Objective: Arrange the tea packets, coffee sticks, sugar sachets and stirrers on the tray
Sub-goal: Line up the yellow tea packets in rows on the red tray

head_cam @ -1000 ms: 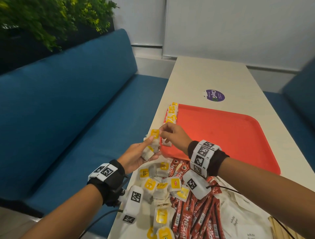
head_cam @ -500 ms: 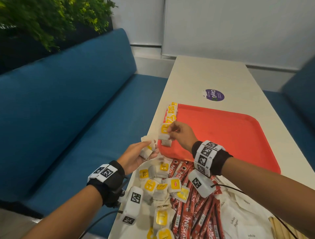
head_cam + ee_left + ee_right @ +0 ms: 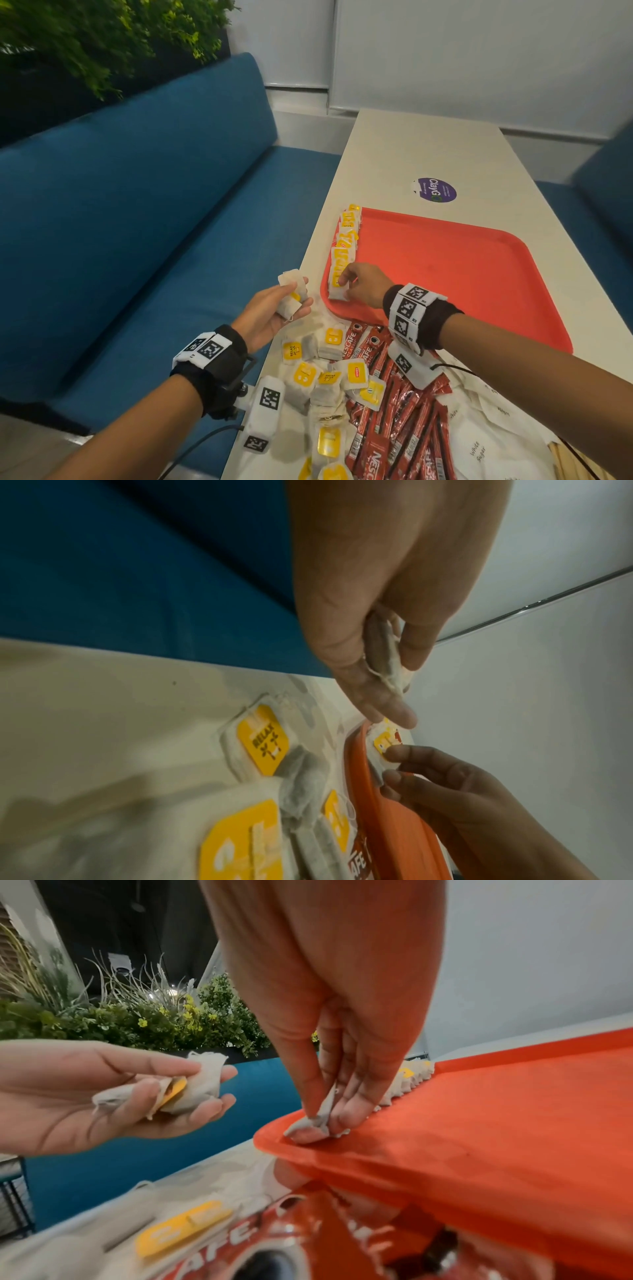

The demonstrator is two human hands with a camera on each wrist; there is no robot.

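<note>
The right hand (image 3: 364,286) pinches a tea bag (image 3: 337,291) between thumb and fingertips, its lower end touching the near left corner of the red tray (image 3: 479,274), at the near end of a row of tea bags (image 3: 346,240) along the tray's left rim. The left hand (image 3: 274,313), palm up just left of the table (image 3: 394,154), curls its fingers around a few more tea bags (image 3: 291,294). Loose tea bags (image 3: 318,373), coffee sticks (image 3: 387,428) and sugar sachets (image 3: 486,438) lie nearer the person

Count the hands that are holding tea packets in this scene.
2. The left hand holds tea packets just left of the red tray; the right hand pinches one tea packet at the tray's near-left corner.
</note>
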